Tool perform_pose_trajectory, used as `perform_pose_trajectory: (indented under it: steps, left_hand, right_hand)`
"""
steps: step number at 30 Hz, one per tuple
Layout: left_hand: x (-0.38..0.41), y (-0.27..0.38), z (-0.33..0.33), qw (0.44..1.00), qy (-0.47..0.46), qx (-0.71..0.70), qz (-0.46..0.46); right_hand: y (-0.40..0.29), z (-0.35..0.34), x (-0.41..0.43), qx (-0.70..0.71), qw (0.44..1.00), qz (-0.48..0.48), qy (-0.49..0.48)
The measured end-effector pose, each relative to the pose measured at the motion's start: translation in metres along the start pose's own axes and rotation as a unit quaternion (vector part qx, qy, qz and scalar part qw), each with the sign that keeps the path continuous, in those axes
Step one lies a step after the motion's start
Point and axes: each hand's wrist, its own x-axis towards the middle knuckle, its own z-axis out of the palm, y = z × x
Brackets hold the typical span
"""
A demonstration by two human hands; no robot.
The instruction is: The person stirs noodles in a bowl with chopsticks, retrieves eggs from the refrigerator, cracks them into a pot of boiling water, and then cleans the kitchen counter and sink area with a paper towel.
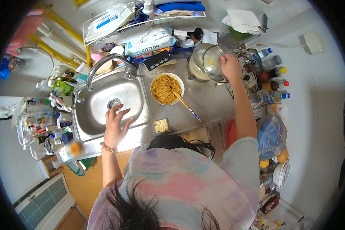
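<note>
My right hand [230, 67] grips the knob of a glass lid [214, 61]. The lid is tilted and overlaps the right side of a cream-coloured electric pot [197, 67]; whether it touches the rim I cannot tell. My left hand [116, 123], fingers apart and holding nothing, is over the near side of the steel sink [97, 95], with a beaded bracelet at its wrist. Between the sink and the pot stands a white bowl [182, 83] of sauced noodles [164, 88]. Chopsticks [187, 106] rest in it, their patterned ends pointing towards me.
A small square food packet or sponge [161, 126] lies at the counter's front edge. The faucet [103, 59] arches over the sink. Plugs and cords [249, 67] crowd the pot's right, beside several bottles [276, 97]. A wipes pack [149, 43] and a wire shelf [143, 23] stand behind.
</note>
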Motion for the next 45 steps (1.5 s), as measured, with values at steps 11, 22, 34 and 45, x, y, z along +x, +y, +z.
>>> perform_pose_trajectory:
  steps: [11, 22, 34, 45]
  left_hand:
    - [-0.063, -0.035, -0.011, 0.986, 0.066, 0.071, -0.134]
    - [-0.069, -0.033, 0.009, 0.987, 0.042, 0.066, -0.141]
    - [-0.070, -0.082, 0.016, 0.985, 0.056, 0.017, -0.161]
    - [-0.037, -0.256, 0.037, 0.907, 0.196, -0.288, -0.237]
  right_hand:
    - [-0.001, 0.061, 0.047, -0.026, 0.989, -0.021, -0.143]
    - [0.015, 0.067, 0.055, -0.013, 0.986, 0.004, -0.169]
    - [-0.062, 0.024, 0.014, -0.085, 0.992, -0.098, 0.013]
    - [-0.282, 0.135, -0.086, 0.043, 0.936, -0.322, -0.136]
